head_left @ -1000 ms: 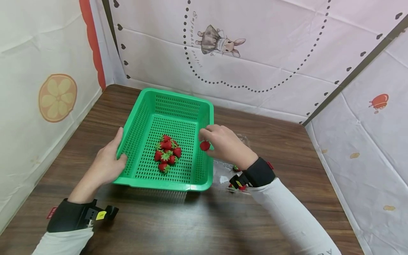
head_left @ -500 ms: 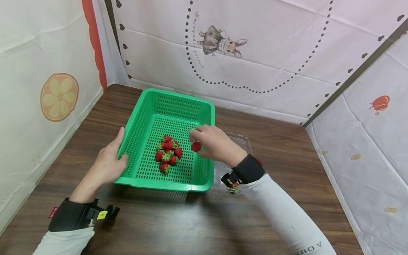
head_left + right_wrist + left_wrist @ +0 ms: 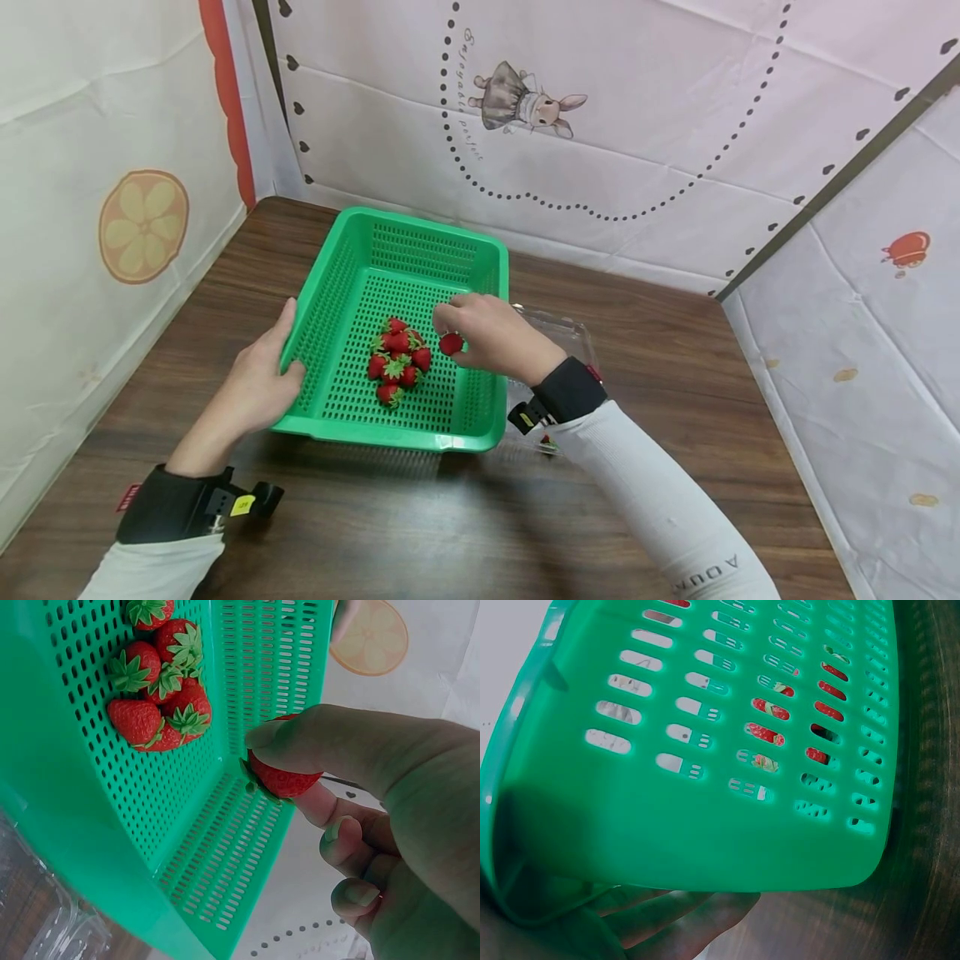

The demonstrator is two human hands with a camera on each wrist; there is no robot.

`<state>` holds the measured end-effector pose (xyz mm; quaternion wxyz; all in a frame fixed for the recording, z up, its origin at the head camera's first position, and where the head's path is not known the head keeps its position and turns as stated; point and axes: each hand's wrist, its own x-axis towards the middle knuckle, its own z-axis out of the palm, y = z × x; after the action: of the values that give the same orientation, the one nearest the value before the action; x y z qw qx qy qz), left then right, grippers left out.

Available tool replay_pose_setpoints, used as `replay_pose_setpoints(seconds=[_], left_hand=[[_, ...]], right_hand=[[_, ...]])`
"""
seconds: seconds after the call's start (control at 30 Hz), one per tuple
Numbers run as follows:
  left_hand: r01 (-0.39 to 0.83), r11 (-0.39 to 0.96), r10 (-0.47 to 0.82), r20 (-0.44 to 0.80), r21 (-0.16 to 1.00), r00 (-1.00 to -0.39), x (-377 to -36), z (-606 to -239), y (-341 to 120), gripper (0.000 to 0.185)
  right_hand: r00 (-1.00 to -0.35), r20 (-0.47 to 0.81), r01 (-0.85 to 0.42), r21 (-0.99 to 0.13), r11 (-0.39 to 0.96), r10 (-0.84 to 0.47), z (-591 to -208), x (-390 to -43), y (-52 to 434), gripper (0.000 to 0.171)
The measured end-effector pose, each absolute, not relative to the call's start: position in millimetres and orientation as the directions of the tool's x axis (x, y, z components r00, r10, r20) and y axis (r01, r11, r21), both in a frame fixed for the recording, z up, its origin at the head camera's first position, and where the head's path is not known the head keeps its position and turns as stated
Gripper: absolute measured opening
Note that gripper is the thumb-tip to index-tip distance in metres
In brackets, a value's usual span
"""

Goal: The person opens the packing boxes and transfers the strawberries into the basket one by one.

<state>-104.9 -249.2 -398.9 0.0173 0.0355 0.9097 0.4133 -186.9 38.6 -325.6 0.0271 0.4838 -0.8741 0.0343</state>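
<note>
At left on wooden table (image 3: pixel 420 517): left hand (image 3: pixel 251 387), thumb hooked over near-left rim of green perforated basket (image 3: pixel 405 242), fingers curled beneath, gripped. At basket floor: cluster of strawberries (image 3: pixel 396 360), touching, green caps up. At right: right hand (image 3: pixel 487 333), over basket interior, single strawberry (image 3: pixel 451 343) pinched between thumb and fingertips, just beside cluster; clear plastic clamshell (image 3: pixel 558 333) against basket's right wall.
</note>
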Motion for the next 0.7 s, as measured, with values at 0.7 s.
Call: replay_pose_setpoints(seconds=[0.7], left_hand=[[0.039,0.654,0.08,-0.018,0.756,-0.997,-103,-400,-249,0.08]], right_hand=[[-0.563,-0.103,-0.817,-0.083,0.571,-0.82,-341,-194,7,0.027]])
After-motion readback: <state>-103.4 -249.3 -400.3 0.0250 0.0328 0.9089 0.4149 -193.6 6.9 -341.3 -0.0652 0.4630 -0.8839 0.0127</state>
